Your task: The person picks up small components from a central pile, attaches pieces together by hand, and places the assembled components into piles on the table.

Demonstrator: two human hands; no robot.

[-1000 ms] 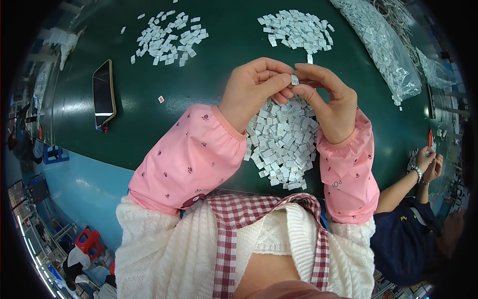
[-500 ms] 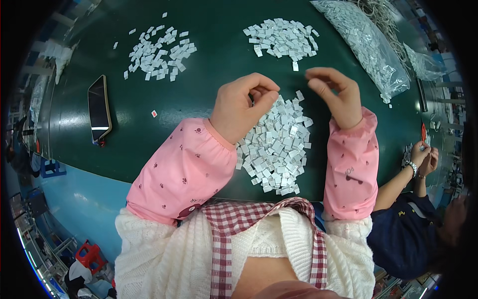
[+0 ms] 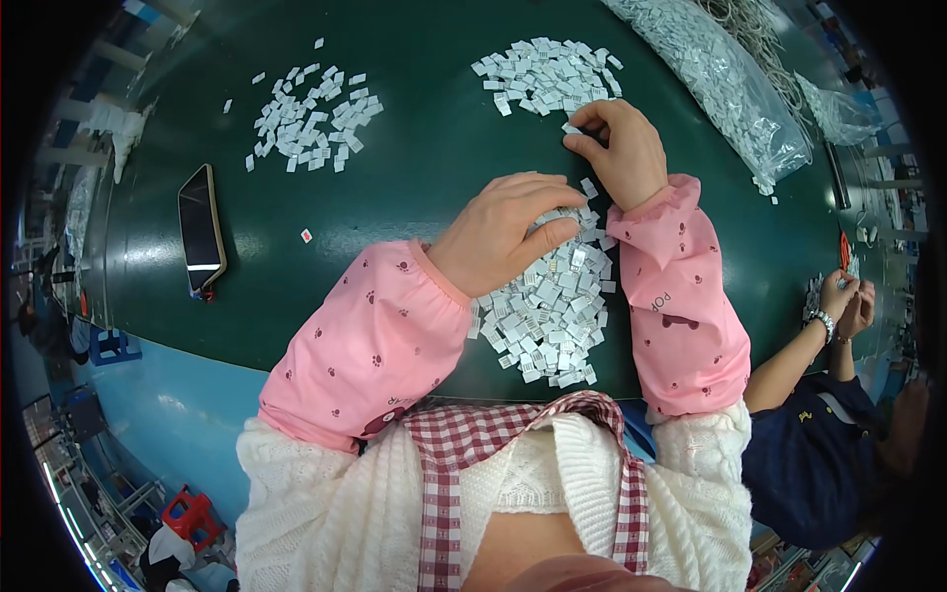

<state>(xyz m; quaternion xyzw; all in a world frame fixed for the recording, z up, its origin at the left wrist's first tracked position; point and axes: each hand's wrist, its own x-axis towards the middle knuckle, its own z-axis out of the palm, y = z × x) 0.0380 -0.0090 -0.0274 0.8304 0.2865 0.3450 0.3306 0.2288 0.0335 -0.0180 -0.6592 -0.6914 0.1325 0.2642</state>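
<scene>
Right in front of me lies a near pile of small white rectangular pieces (image 3: 552, 316), several with slotted faces; they look like plastic connectors. My left hand (image 3: 508, 232) rests over the top of this pile, fingers stretched out and thumb apart; what lies under its fingertips is hidden. My right hand (image 3: 621, 148) pinches one small white piece (image 3: 570, 128) between thumb and fingers, just below the far pile of the same pieces (image 3: 547, 77). A looser scatter of similar white pieces (image 3: 314, 118) spreads at the far left.
A phone (image 3: 201, 225) lies on the green table (image 3: 395, 187) at the left. One small piece with a red mark (image 3: 306, 236) sits alone. A clear bag of white pieces (image 3: 720, 84) and coiled cords (image 3: 764, 39) lie far right. A co-worker's hands (image 3: 848, 298) work at the right.
My right hand has moved left and forward to the single piece below the far pile and pinched it. My left hand has lowered onto the near pile, its fingers straightening.
</scene>
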